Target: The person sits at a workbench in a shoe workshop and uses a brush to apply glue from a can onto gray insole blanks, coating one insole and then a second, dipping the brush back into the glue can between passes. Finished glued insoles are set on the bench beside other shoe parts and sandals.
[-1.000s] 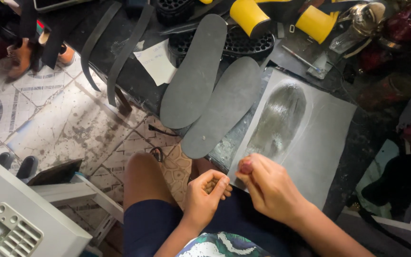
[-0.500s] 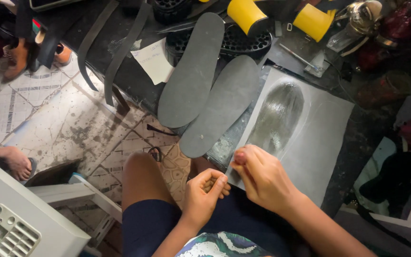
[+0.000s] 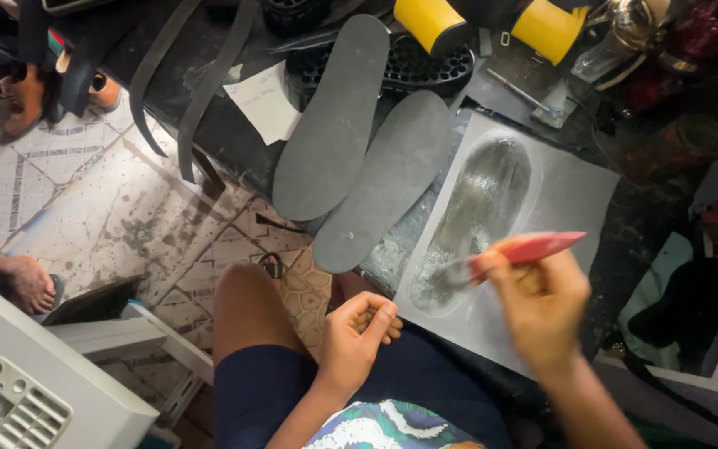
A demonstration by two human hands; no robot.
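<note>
Right, from my remote seat I start nearest the camera: the left hand rests on the lap, fingers curled loosely in, and I can't quite tell if anything small sits inside that curl. Beside it, the right hand is closed around a red-handled brush, handle pointing up to the right, bristle end blurred and down on the grey sheet. That sheet lies on the dark workbench just ahead of the knees, with a shiny, wet-looking sole-shaped patch across its middle; the brush tip meets the near end of that patch. Just left of the sheet, two dark grey insoles lie side by side, their near ends overhanging the bench edge above the tiled floor. Further on, a white paper slip, roughly rectangular, sits on the bench left of the insoles. At the far edge, two yellow cylindrical spools lie tilted. Far left, another person's bare foot rests on the floor beside a pale grey box.
</note>
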